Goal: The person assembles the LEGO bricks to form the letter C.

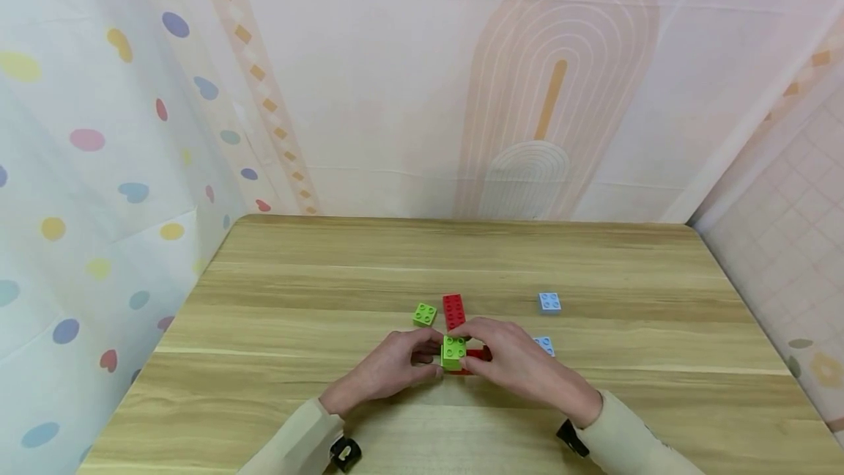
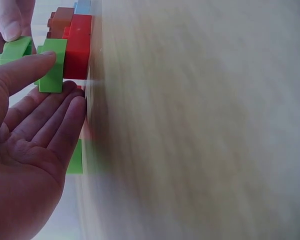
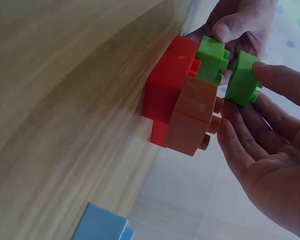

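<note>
My right hand (image 1: 517,359) pinches a green brick (image 3: 243,79) between thumb and fingers, tilted just over a second green brick (image 3: 210,59). That second brick sits on one end of a long red brick (image 3: 171,75), and a brown brick (image 3: 192,115) is mounted beside it. With thumb and fingers on either side, my left hand (image 1: 394,363) grips the lower green brick (image 2: 53,75) from the left. Seen from the head, the raised green brick (image 1: 453,350) covers most of the lower one, and the right fingers hide the brown brick.
Beyond the hands, a loose green brick (image 1: 425,314) and a red brick (image 1: 453,309) lie on the wooden table (image 1: 297,284). One light blue brick (image 1: 549,303) lies farther right; another light blue brick (image 1: 544,344) is partly behind the right hand. Patterned cloth (image 1: 382,94) hangs behind the table.
</note>
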A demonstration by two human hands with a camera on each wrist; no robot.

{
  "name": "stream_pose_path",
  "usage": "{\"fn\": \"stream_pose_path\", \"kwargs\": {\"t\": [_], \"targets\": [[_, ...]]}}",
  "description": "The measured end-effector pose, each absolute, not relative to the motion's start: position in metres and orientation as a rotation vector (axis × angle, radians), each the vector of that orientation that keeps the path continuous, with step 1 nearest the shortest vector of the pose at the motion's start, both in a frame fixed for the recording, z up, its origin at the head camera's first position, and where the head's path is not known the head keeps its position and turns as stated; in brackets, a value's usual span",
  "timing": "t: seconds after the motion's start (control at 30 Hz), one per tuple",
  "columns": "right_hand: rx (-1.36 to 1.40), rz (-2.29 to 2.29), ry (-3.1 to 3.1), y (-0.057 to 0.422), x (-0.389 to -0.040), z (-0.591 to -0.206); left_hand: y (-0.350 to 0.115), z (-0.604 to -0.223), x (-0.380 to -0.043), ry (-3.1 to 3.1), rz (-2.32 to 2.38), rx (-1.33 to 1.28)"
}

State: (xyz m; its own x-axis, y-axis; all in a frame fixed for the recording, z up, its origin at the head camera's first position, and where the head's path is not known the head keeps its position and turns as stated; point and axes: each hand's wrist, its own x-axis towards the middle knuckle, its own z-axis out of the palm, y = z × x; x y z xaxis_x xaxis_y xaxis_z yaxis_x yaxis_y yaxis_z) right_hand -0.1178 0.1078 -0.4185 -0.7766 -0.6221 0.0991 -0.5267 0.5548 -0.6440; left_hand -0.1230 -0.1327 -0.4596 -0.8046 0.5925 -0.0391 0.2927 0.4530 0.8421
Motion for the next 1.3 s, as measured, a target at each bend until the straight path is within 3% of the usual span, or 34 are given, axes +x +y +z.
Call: {"fn": "stream_pose_path", "kwargs": {"t": [1.3], "targets": [[-1.126, -0.89, 2.646, 0.1037, -0.1245, -0.423, -0.1305, -0.4561, -0.1233, 2.34, 1.303, 0.731]]}}
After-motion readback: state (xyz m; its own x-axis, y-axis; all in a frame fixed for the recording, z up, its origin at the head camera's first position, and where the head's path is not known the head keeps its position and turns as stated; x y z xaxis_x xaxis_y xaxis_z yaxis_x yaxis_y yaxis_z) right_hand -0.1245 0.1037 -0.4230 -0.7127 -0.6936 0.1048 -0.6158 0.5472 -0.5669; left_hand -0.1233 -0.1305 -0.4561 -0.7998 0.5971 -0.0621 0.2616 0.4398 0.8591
